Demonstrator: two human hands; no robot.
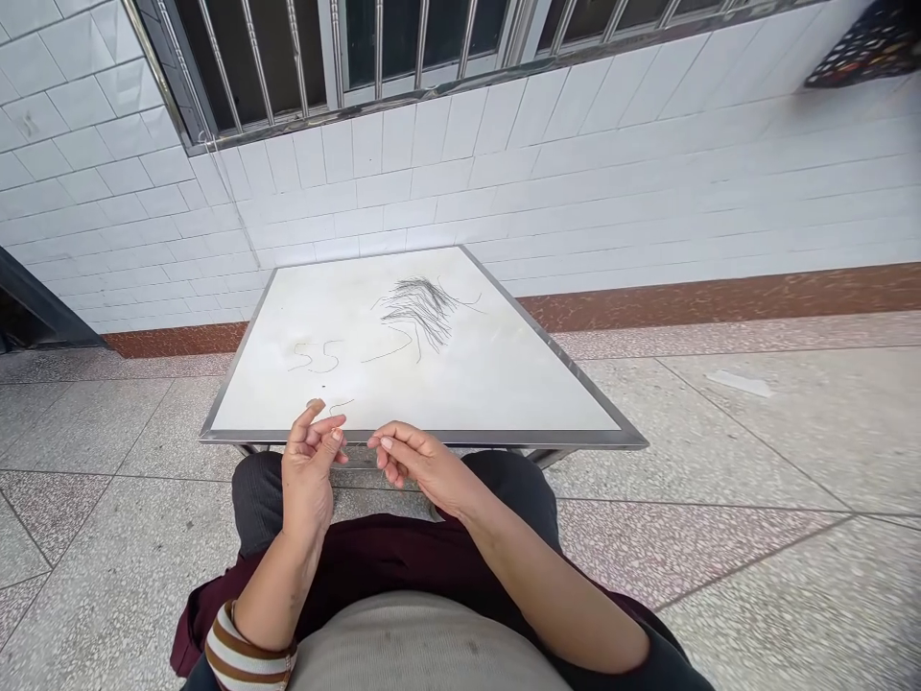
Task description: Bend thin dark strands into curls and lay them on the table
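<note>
My left hand (311, 461) is just past the table's near edge, thumb and forefinger pinched and the other fingers loosely raised. To its right, a small gap away, my right hand (417, 461) also pinches with thumb and fingertips. Whatever either pinch holds is too fine to make out. Beyond them, on the white table (518, 384), lies a loose bundle of thin dark strands (421, 307). Several single curved strands (317, 357) lie apart on the left, and one short strand (341, 405) lies close to my left hand.
The table has a grey metal rim (432, 439) and stands near a white tiled wall (460, 154) with a barred window (374, 48). My knees are under its near edge. A pale flat scrap (740, 383) lies on the speckled floor at right; dark patterned cloth (863, 48) shows top right.
</note>
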